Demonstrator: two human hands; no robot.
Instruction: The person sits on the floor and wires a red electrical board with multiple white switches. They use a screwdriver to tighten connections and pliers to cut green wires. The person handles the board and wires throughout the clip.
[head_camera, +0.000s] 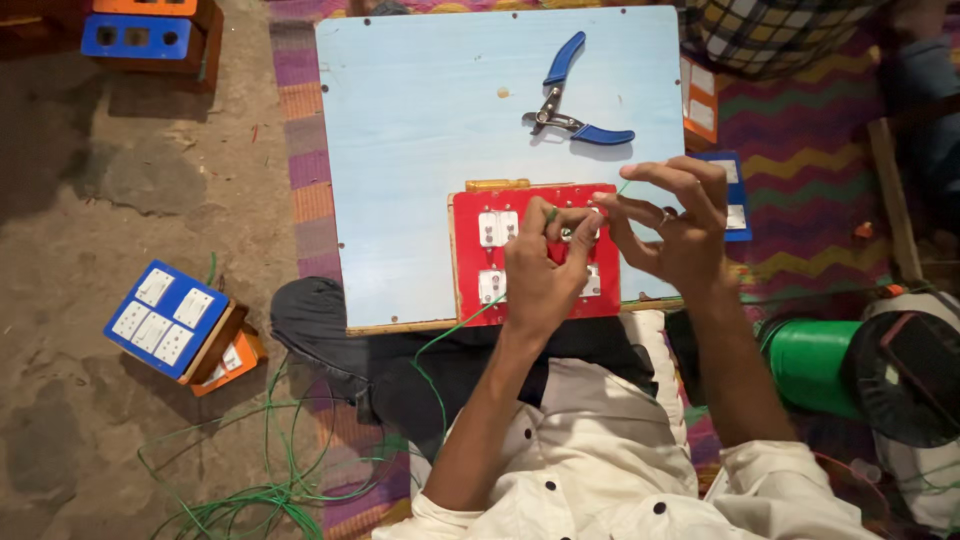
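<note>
Pale blue board lies flat. Blue-handled pliers at 12 o'clock on it, jaws apart. Blue switch plate on a wooden box sits on the dirt floor at 9 o'clock. Green spool at 3 o'clock. Zigzag mat underneath, toward 2 o'clock. Another blue plate at 11 o'clock.

We see a pale blue board across the lap, carrying blue-handled pliers and a red switch panel; beneath it, the dirt floor.
</note>
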